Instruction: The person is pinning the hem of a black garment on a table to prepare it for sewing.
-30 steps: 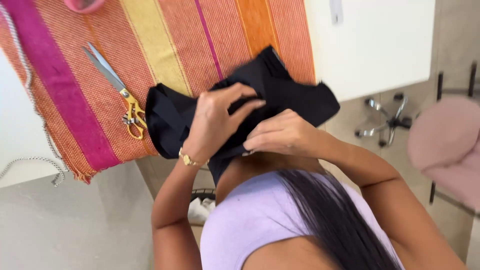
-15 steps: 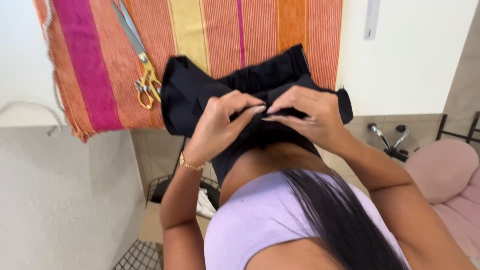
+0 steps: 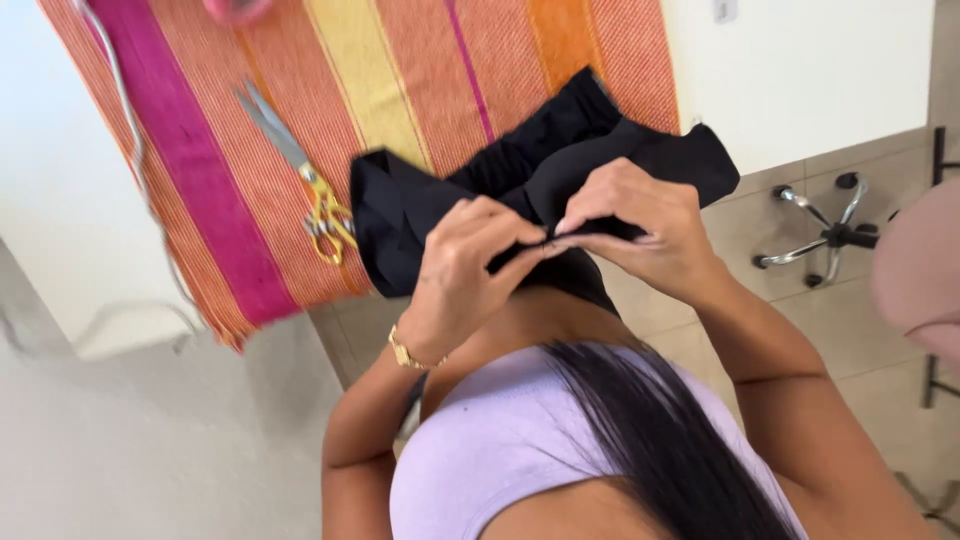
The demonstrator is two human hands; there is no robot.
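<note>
A black garment [image 3: 560, 160] lies bunched at the near edge of a table, on a striped orange, yellow and pink cloth [image 3: 400, 90]. My left hand [image 3: 465, 270], with a gold bracelet at the wrist, pinches a fold of the black fabric between thumb and fingers. My right hand [image 3: 640, 225] grips the same fold just to the right; the fingertips of both hands nearly meet. The lower edge of the garment hangs off the table toward my body.
Gold-handled scissors [image 3: 300, 180] lie on the striped cloth left of the garment. A thin white cord [image 3: 130, 130] trails along the cloth's left side. A pink swivel chair [image 3: 915, 265] with a chrome wheeled base [image 3: 825, 230] stands on the tiled floor at right.
My hands have drawn together from lying flat on the garment to pinching one fold between the fingertips. The camera view has shifted over the table.
</note>
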